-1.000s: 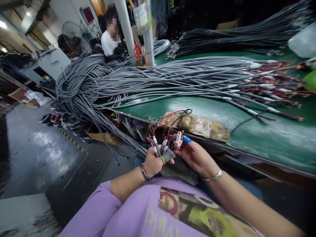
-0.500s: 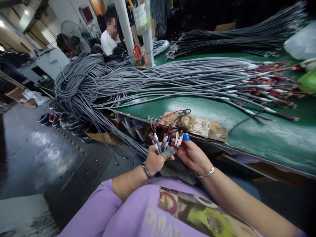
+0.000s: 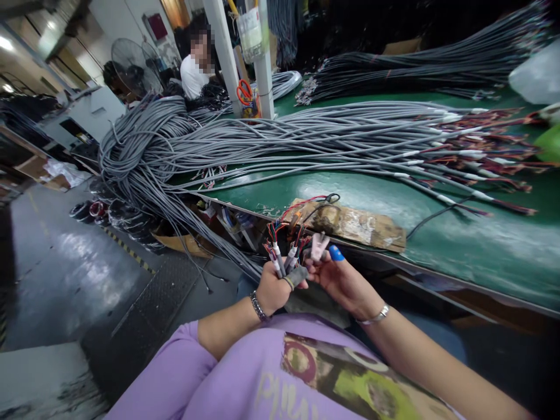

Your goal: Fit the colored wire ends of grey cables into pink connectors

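Observation:
My left hand (image 3: 275,287) is wrapped round a small bunch of grey cables (image 3: 279,259), its thumb in a grey finger cover. White bands and bare coloured wires show at the upper ends of these cables. Close on the right, my right hand (image 3: 339,277) has curled fingers and blue tape on its thumb. A pale pink clothes peg (image 3: 319,246) sits at those fingers, beside the wire ends. My fingers partly hide the contact between peg, wires and hand.
Behind my hands, a taped cardboard piece (image 3: 356,226) lies at the edge of the green table (image 3: 437,233). A large bundle of grey cables (image 3: 284,140) stretches across it and hangs over the left side. Farther off are orange-handled scissors (image 3: 244,92), dark cables (image 3: 406,73) and a seated person (image 3: 195,73).
My right thumb has shifted slightly right, and the peg has turned and moved a little right with the fingers. My left hand keeps its hold on the cables.

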Tool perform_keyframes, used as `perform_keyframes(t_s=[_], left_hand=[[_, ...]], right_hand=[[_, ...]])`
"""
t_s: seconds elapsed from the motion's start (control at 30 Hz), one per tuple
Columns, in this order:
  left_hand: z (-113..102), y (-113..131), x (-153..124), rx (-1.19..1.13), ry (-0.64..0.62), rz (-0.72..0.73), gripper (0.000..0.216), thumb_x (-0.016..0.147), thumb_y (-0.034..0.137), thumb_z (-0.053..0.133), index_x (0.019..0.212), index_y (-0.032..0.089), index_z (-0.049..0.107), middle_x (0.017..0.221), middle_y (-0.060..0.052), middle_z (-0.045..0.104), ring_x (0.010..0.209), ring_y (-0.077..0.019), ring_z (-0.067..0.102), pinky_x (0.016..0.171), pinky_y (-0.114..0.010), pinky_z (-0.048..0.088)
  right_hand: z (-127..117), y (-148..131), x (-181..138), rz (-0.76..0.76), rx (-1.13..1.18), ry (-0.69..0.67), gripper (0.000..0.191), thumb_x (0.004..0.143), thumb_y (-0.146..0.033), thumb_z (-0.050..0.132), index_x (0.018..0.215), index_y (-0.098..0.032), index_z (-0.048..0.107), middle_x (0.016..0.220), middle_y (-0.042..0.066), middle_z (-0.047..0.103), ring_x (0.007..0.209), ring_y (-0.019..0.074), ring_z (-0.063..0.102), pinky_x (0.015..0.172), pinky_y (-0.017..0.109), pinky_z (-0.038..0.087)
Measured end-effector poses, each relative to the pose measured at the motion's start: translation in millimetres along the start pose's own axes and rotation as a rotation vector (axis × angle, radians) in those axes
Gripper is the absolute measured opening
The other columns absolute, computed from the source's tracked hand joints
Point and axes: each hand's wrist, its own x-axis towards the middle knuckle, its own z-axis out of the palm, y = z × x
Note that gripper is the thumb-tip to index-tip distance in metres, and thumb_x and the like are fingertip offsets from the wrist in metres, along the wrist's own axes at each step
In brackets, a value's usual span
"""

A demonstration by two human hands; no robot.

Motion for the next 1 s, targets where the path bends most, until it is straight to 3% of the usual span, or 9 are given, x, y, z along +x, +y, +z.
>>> perform_keyframes(t_s=[0.1,0.23,0.6,0.77,1.0], left_hand=[[-2,-3,-2,0.030,0.000,0.001,0.040,0.073,0.052,0.069,0.062,0.013,0.064,0.055,-0.003,0.063,0.051,-0.0115,0.055,0.055,-0.025,0.046],[-5,-5,-3,0.044,-0.020,0.014,0.040,0.075,0.050,0.068,0.060,0.013,0.065,0.056,-0.004,0.063,0.054,-0.0120,0.056,0.058,-0.025,0.046],[-14,-13,-3,-0.149,-0.093,-0.007,0.031,0.068,0.041,0.077,0.073,0.011,0.070,0.064,-0.005,0.068,0.057,-0.0120,0.059,0.059,-0.025,0.048],[-16,-12,0,-0.194,-0.126,-0.094,0.037,0.061,0.039,0.082,0.084,0.011,0.071,0.064,-0.006,0.069,0.058,-0.0149,0.062,0.056,-0.026,0.048],[-17,-4,5,-0.247,-0.118,-0.059,0.040,0.059,0.042,0.083,0.082,0.011,0.072,0.070,-0.007,0.071,0.066,-0.0190,0.066,0.059,-0.028,0.051]], right_hand=[[-5,3,-6,0.002,-0.103,-0.054,0.036,0.064,-0.050,0.080,0.070,-0.019,0.063,0.069,0.001,0.061,0.062,0.0138,0.053,0.063,0.029,0.045],[-3,5,-7,-0.054,-0.182,-0.029,0.029,0.064,-0.039,0.083,0.071,-0.017,0.065,0.063,-0.001,0.056,0.057,0.0111,0.047,0.058,0.027,0.039],[-1,5,-3,-0.070,-0.208,-0.029,0.031,0.064,-0.042,0.083,0.070,-0.017,0.065,0.061,0.000,0.058,0.055,0.0102,0.046,0.055,0.025,0.037],[-1,7,-2,-0.057,-0.225,-0.038,0.030,0.065,-0.041,0.081,0.074,-0.017,0.065,0.065,0.001,0.063,0.055,0.0113,0.050,0.055,0.026,0.040],[-11,-2,6,0.067,0.037,0.041,0.029,0.067,-0.044,0.079,0.077,-0.021,0.066,0.067,-0.001,0.062,0.059,0.0114,0.056,0.060,0.025,0.050]])
